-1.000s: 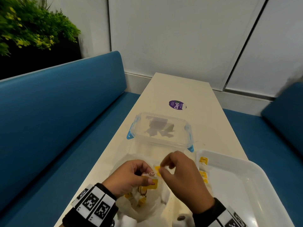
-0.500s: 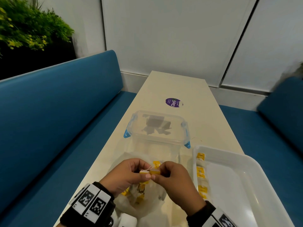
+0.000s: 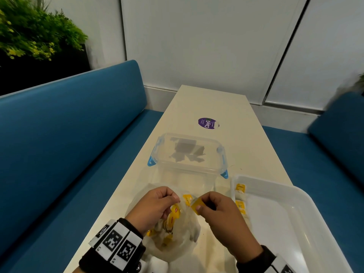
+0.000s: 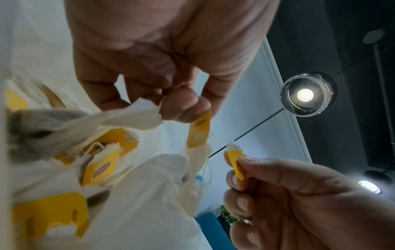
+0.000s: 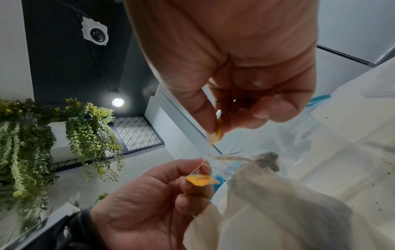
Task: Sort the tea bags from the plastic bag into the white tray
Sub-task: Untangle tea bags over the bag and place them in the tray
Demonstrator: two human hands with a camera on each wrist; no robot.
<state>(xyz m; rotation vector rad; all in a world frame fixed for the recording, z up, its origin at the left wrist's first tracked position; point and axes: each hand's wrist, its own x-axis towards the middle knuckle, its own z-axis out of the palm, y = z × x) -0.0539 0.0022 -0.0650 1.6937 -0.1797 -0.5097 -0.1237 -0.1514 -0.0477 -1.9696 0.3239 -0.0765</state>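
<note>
My left hand [image 3: 171, 202] pinches a yellow tea bag tag [image 3: 175, 211] just above the open plastic bag [image 3: 177, 241], which lies on the table with several yellow-tagged tea bags [image 4: 100, 170] inside. My right hand [image 3: 199, 207] pinches a second yellow tag [image 3: 197, 204] a short way to the right. In the right wrist view a thin string [image 5: 215, 158] runs from the left hand's tag [image 5: 202, 180] toward a pale tea bag [image 5: 278, 203]. The white tray [image 3: 266, 183] sits to the right, with a few tea bags [image 3: 240, 196] along its left wall.
A clear plastic container with blue clips [image 3: 189, 154] stands just beyond the bag. A purple round sticker [image 3: 207, 123] lies farther up the narrow cream table [image 3: 212, 103]. Blue bench seats [image 3: 78, 134] run along both sides.
Half a second ago my hands met over one spot above the bag. Now they have drawn apart sideways, each pinching its own yellow tag.
</note>
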